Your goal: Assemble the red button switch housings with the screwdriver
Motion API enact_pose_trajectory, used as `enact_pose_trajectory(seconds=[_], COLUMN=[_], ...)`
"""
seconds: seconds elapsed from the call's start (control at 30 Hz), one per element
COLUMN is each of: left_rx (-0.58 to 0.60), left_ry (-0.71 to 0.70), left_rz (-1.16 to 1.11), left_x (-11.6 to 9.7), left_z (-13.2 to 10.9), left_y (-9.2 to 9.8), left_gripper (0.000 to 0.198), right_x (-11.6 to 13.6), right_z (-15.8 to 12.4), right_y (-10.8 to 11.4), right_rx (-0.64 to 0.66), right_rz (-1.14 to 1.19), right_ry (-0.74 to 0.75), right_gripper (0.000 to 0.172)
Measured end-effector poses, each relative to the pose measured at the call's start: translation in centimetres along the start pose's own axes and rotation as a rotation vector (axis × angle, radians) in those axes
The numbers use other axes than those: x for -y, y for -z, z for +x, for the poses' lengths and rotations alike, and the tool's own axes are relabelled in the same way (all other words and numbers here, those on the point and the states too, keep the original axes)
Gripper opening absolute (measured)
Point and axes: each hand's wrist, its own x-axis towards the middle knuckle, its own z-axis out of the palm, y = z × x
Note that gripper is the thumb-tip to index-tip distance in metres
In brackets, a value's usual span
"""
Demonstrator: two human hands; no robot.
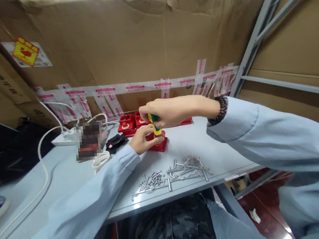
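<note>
My right hand (161, 112) is wrapped round the green and yellow handle of a screwdriver (157, 130), held almost upright with its tip pointing down. Below it, a red plastic piece (160, 146) with a square base rests on the table. My left hand (146, 138) closes its fingers on the upper part of that red piece, beside the screwdriver's lower end. The tip and the spot it meets are hidden by my fingers. Behind my hands stand more red pieces (126, 125) of the same kind, partly covered. Nearer to me lie a pile of small screws (153, 180) and several metal rods (190, 167).
Left of my hands are a black item (116, 142), a coiled white cable (101, 160), a blurred-out phone-like object (89, 142) and a white power strip (63, 138). A large cardboard box (141, 43) walls the back. A grey metal frame (253, 40) rises at right.
</note>
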Motion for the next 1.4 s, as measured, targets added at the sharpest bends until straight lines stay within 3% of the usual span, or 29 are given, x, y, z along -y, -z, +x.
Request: enact_pose_trajectory(seconds=[0.13, 0.23, 0.33, 0.53, 0.73, 0.9, 1.03, 1.2, 1.4], left_rx=[0.046, -0.016, -0.067, 0.039, -0.073, 0.014, 0.030, -0.047, 0.037], left_ry=[-0.044, 0.062, 0.115, -0.046, 0.034, -0.017, -0.008, 0.118, 0.008], left_rz=[-0.041, -0.043, -0.004, -0.025, 0.025, 0.077, 0.049, 0.017, -0.010], left_x=[0.3, 0.4, 0.3, 0.5, 0.5, 0.3, 0.4, 0.2, 0.2], left_z=[-0.2, -0.2, -0.2, -0.2, -0.2, -0.3, -0.2, -0.2, -0.3], left_y=[0.1, -0.2, -0.4, 0.0, -0.5, -0.1, -0.2, -0.5, 0.1], left_gripper=[0.022, 0.025, 0.028, 0.023, 0.021, 0.025, 0.017, 0.025, 0.025], right_x=[-0.2, -0.1, 0.0, -0.3, -0.6, -0.9, -0.1, 0.6, 0.2], right_z=[0.0, 0.1, 0.1, 0.0, 0.0, 0.1, 0.0, -0.2, -0.2], right_y=[-0.4, -0.9, -1.0, -0.8, -1.3, -1.3, -1.0, -0.7, -0.5], right_rx=[-0.066, -0.141, -0.150, -0.144, -0.194, -0.160, -0.142, -0.119, -0.119], right_rz=[-0.017, -0.064, -0.048, 0.004, -0.055, 0.006, -0.002, -0.029, -0.016], right_ry=[-0.053, -0.107, -0.108, -0.110, -0.163, -0.021, -0.086, -0.179, -0.134], right_gripper=[0.014, 0.026, 0.021, 0.019, 0.015, 0.023, 0.026, 0.025, 0.027])
